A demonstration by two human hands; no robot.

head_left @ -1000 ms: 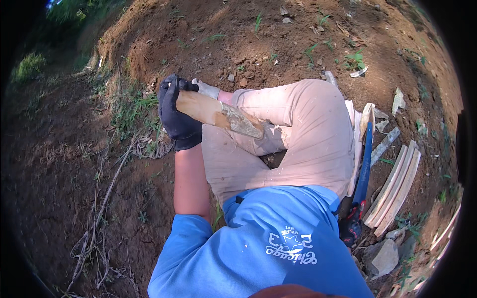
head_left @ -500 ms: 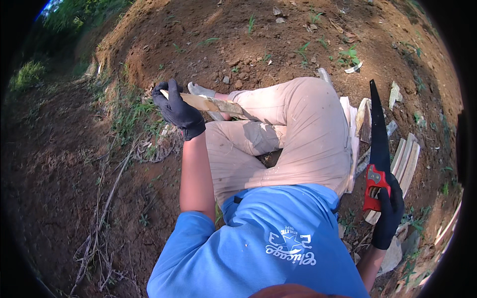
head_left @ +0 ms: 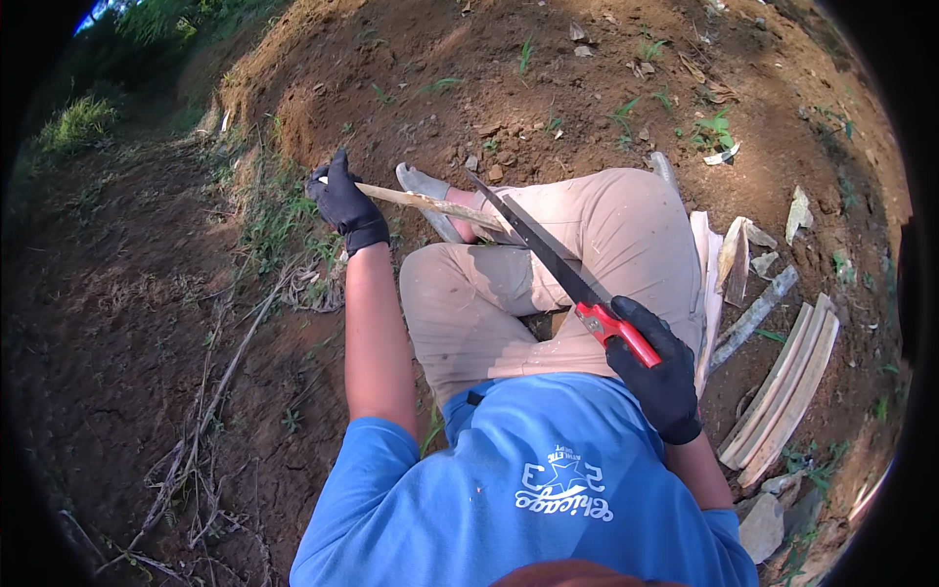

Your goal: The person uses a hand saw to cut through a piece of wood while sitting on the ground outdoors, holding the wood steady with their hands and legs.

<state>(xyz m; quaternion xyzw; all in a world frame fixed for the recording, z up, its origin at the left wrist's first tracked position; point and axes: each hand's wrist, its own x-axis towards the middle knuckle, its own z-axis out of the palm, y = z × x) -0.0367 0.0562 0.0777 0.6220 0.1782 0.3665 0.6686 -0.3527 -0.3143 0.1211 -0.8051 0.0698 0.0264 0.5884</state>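
Note:
Gloved in black, my left hand (head_left: 345,203) is closed on one end of a thin strip of wood (head_left: 423,202). The strip reaches right across my lower leg, near my foot. My right hand (head_left: 657,364), also in a black glove, grips the red handle of a handsaw (head_left: 559,266). Its dark blade slants up and left over my lap. The blade tip is close to the strip's right end; I cannot tell whether they touch.
Several pale wood slats (head_left: 782,391) lie side by side on the dirt at the right. Nearer my leg are split wood pieces (head_left: 732,256) and a grey stick (head_left: 753,318). Flat stones (head_left: 762,526) rest at the lower right. Dry stems (head_left: 210,421) and weeds cover ground at the left.
My right hand has brought the handsaw from the ground at the right to over my lap, tilting the blade leftward. My left hand still holds the strip, which has turned to show a narrower side.

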